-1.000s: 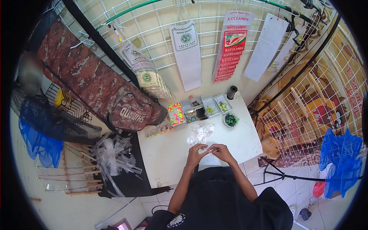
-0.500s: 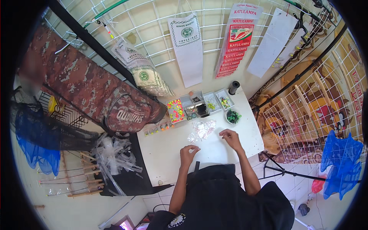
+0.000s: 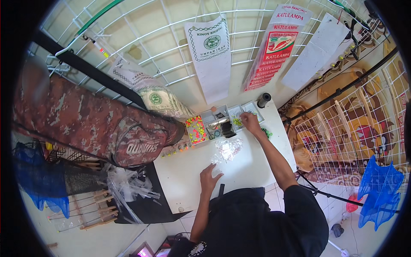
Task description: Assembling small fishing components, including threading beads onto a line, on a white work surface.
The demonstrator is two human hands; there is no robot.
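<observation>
My right hand [image 3: 250,122] reaches over the small white trays at the back of the table. Its fingertips are bent together at the tray of yellow-green pieces [image 3: 236,121], and what they hold, if anything, is too small to make out. Below the pile of small clear plastic bags [image 3: 228,150], my left hand [image 3: 209,176] rests at the table with thumb and forefinger apart. Next to the right wrist a bowl of dark green pieces [image 3: 266,133] is partly hidden. A tray of orange and yellow beads [image 3: 197,129] stands left of the other trays.
A white table [image 3: 184,192] carries everything. A black cylinder [image 3: 264,100] stands at its back right corner, and a row of small coloured items [image 3: 174,150] lies at the left. A camouflage rod bag [image 3: 98,115] leans close by. Paper packets [image 3: 209,55] hang from the white wire grid.
My right hand has moved forward from above the table's middle to the trays. My left hand has shifted slightly down, its thumb and forefinger now further apart. The view has tilted a little.
</observation>
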